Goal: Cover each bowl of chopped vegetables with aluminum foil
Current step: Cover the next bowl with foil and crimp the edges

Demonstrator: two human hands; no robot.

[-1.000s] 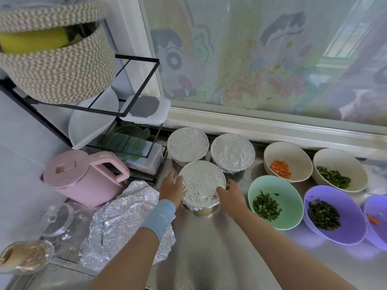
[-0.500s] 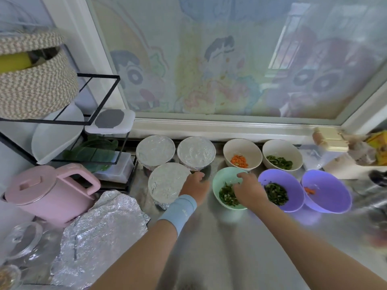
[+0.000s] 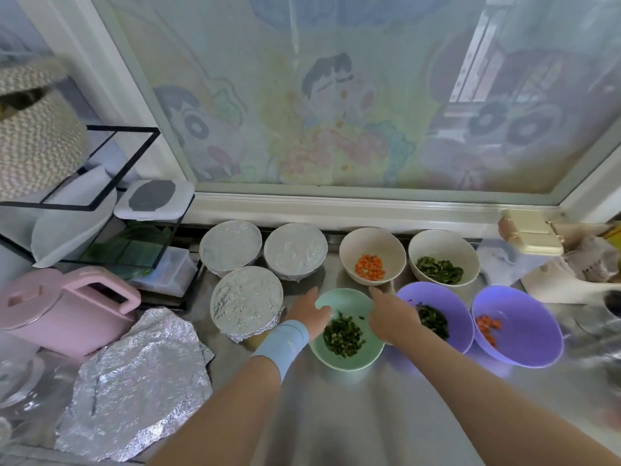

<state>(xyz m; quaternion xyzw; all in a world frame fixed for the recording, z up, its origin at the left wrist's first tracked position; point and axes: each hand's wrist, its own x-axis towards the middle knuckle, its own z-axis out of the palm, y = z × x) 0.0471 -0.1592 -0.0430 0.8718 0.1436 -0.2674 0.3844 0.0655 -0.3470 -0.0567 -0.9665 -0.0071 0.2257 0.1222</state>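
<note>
Three foil-covered bowls stand at the left: two at the back point(image 3: 230, 245) point(image 3: 295, 249) and one in front point(image 3: 246, 301). A mint green bowl point(image 3: 349, 356) holds chopped greens. My left hand point(image 3: 311, 314), with a blue wristband, lies on its left rim. My right hand point(image 3: 391, 316) lies on its right rim, fingers spread. Two beige bowls behind hold carrot cubes point(image 3: 371, 255) and greens point(image 3: 443, 255). Two purple bowls hold greens point(image 3: 433, 307) and carrot point(image 3: 519, 326). A crumpled foil sheet point(image 3: 134, 385) lies at the front left.
A pink kettle point(image 3: 64, 307) stands left of the foil sheet, with a black wire rack point(image 3: 111, 196) and woven basket point(image 3: 33, 136) behind it. Glass lids sit at the far left. Packets and a cream box point(image 3: 531, 233) crowd the right. A window sill runs along the back.
Both hands left the front foil-covered bowl and moved right to the rims of the mint green bowl. The view swung right, showing more bowls.
</note>
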